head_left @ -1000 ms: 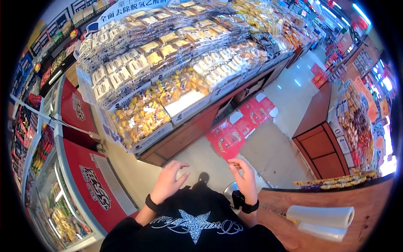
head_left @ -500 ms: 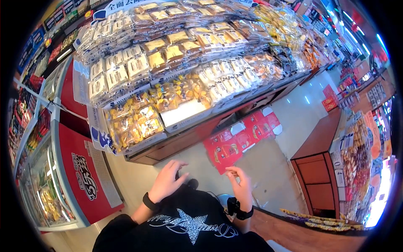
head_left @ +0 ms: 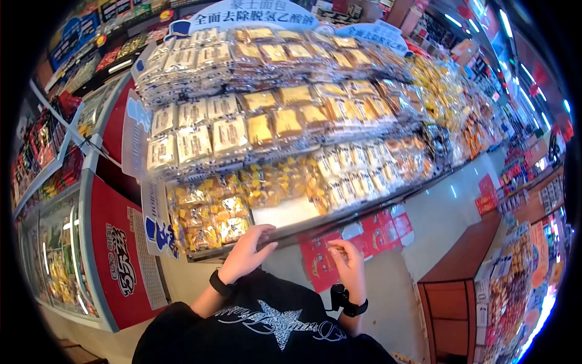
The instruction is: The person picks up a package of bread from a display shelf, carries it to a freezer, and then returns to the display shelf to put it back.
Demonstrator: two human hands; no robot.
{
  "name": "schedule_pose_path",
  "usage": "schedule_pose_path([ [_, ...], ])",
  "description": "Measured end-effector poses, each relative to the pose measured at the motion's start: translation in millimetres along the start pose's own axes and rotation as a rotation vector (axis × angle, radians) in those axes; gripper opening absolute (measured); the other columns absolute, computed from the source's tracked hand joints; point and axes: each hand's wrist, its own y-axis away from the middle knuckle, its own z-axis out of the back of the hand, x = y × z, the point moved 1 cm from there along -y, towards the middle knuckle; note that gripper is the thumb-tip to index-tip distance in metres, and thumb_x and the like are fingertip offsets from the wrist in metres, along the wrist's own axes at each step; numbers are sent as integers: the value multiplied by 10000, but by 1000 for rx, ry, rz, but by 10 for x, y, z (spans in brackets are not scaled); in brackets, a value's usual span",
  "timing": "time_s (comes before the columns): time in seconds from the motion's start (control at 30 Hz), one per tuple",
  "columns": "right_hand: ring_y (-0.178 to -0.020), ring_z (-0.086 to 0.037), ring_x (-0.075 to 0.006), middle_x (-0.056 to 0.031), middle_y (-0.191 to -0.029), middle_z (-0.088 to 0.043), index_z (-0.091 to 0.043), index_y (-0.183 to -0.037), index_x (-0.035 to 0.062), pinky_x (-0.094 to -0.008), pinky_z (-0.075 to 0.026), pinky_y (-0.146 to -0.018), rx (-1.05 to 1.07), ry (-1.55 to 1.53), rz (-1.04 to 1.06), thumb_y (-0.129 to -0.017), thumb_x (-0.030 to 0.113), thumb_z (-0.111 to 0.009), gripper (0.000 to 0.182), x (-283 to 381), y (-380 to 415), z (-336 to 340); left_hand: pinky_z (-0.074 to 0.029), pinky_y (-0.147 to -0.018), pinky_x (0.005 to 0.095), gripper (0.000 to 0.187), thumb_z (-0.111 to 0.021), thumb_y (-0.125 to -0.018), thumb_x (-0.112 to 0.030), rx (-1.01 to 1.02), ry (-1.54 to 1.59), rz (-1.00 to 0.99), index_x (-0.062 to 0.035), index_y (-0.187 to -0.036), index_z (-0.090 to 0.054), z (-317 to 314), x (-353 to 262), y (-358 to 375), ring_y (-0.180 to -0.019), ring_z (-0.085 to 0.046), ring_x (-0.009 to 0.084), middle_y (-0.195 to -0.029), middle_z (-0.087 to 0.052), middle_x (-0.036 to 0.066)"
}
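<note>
My left hand (head_left: 247,253) hovers in front of the display's near edge, thumb apart from the fingers, with nothing in it. Close by lie yellow-wrapped snack packs (head_left: 213,225) and a bare white patch of the shelf (head_left: 285,212). To the right, my right hand (head_left: 348,262) is raised with its fingers loosely bent and somewhat apart; I see nothing held there. Both wrists wear black bands. Beyond the hands, clear-bagged bread packs (head_left: 285,120) rise in tiers, with white-wrapped packs (head_left: 357,176) at the front right.
Flattened red cardboard (head_left: 318,261) lies on the floor past my right hand. On the left stands a red-sided freezer (head_left: 115,242). A brown wooden display cabinet (head_left: 448,297) is at the right. Signs (head_left: 254,17) top the bread display.
My view has tilted upward, so the bread display sits lower in view and its top signs show. Both hands keep nearly the same pose, the left now overlapping the display's front edge.
</note>
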Motion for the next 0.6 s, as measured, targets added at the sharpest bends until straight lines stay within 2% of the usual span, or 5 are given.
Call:
schedule_pose_path([
  [0.17,-780,-639,-190,-115,-930,-654,-619,-1038,27,-278,-497,-696,104,-22,43,-860,79,-610,185,9,-621,-281,-495,-794,314,392,-627,-869,-195,-41,94,68,-11,-1194,-507,144,517,-426,-987,-588,221,-1132,-571,134],
  [0.23,-823,-634,-217,-116,-955,-649,-615,-1050,31,-288,-492,-725,186,-11,10,-854,105,-619,209,-132,-842,-401,-485,-827,325,408,-630,-868,-215,-55,271,320,-15,-1203,-512,162,670,-503,-1009,-579,232,-1146,-569,139],
  [0.33,-966,-611,-244,-126,-1032,-641,-622,-1061,59,-334,-466,-833,398,63,68,-853,168,-619,234,-448,-1325,-681,-460,-889,350,433,-632,-865,-226,-143,202,290,-14,-1223,-515,201,906,-623,-1063,-557,259,-1179,-557,152],
  [0.5,-1019,-603,-262,-131,-1086,-632,-616,-1107,70,-353,-456,-879,695,98,-18,-855,225,-618,296,-794,-1920,-995,-420,-948,368,493,-624,-852,-316,-317,33,334,36,-1187,-543,125,1258,-833,-1103,-544,303,-1173,-563,209],
  [0.6,-1065,-570,-250,-136,-1152,-597,-584,-1161,52,-341,-441,-906,874,100,105,-862,231,-623,350,-1153,-2227,-1206,-409,-961,370,515,-619,-829,-353,-420,54,395,37,-1162,-576,3,1614,-939,-1097,-547,312,-1155,-586,223],
])
